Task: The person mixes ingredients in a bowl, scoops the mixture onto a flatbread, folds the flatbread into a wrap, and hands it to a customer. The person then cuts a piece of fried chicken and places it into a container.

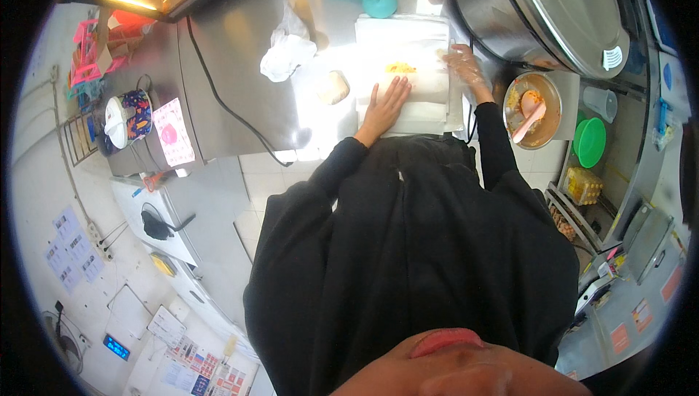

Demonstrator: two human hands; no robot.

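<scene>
A stack of white wrapping paper (pixel 404 29) lies on the steel counter before me. Orange-yellow food (pixel 400 67) sits on the upper sheet. My left hand (pixel 385 105) rests flat on the paper just below the food, fingers spread, gripping nothing. At the stack's right edge is my right hand (pixel 465 67), in a thin clear plastic glove and slightly blurred; whether it pinches the sheet's edge I cannot tell. Left of the stack lies a wrapped paper packet (pixel 333 88). A teal scoop (pixel 380 3) lies beyond the stack's far edge.
Right of my right hand, a steel bowl (pixel 556 102) holds food remains and a pink spoon (pixel 529 122). A large lidded steel pot (pixel 508 25) stands behind it. A crumpled white plastic bag (pixel 286 52) and a black cable (pixel 218 95) lie on the counter to the left.
</scene>
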